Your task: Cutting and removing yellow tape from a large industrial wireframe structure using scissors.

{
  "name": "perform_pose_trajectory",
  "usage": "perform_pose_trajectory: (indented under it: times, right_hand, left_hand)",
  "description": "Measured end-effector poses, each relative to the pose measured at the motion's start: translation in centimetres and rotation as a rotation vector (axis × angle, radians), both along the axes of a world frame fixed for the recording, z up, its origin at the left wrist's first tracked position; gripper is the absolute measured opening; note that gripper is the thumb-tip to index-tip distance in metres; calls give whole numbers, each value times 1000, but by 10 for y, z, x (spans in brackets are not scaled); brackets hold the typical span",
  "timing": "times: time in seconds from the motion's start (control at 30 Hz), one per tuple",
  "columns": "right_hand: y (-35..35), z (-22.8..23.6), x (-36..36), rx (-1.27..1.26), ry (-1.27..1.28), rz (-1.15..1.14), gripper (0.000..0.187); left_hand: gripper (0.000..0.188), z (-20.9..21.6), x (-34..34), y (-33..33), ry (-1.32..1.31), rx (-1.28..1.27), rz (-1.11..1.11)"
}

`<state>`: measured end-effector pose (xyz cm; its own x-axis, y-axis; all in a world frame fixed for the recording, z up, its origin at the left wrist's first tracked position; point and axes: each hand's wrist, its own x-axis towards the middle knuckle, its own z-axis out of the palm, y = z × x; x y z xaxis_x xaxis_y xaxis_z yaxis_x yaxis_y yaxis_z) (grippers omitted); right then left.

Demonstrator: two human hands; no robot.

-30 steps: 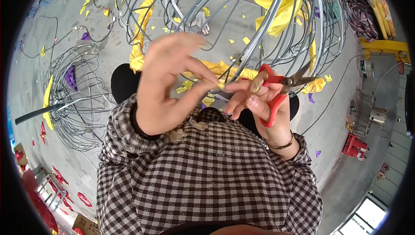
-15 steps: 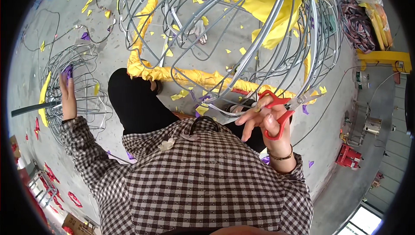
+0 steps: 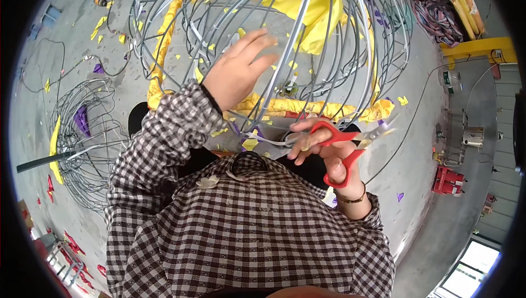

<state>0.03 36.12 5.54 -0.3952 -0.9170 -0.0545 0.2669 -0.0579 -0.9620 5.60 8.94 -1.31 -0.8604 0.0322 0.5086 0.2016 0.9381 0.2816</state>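
My right hand (image 3: 329, 152) has its thumb and a finger through the loops of red-handled scissors (image 3: 355, 143), whose blades point right and stand apart. Reaching forward, my left hand (image 3: 241, 67) has its fingers stretched out, with nothing seen in it. It is beside the grey rods of a large wire frame (image 3: 298, 29). Yellow fabric (image 3: 312, 10) hangs inside the top of that frame. Along its base runs a bar wrapped in yellow cloth (image 3: 296, 106), just beyond both hands.
A smaller wire frame (image 3: 90, 139) lies at the left, with a purple scrap (image 3: 82, 120) on it and a dark strip (image 3: 41, 163) across it. Yellow and purple scraps litter the grey floor. At the right are a red machine (image 3: 448, 180) and a yellow beam (image 3: 479, 50).
My left hand has swung from the smaller wire frame at the left to the large one, leaving the purple scrap behind. The scissors stay in my right hand, slightly shifted left.
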Motion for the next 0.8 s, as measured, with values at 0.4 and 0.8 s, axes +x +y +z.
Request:
perform_pose_trajectory:
  times: [0.4,0.8]
  right_hand:
    - [23,-11,-19,-57,100,-167,65]
    - [30,-29,-35,-24,76,-215,69]
  left_hand:
    - [45,6,-121,1,336,-74,277]
    - [39,-24,-129,-5,379,124,64]
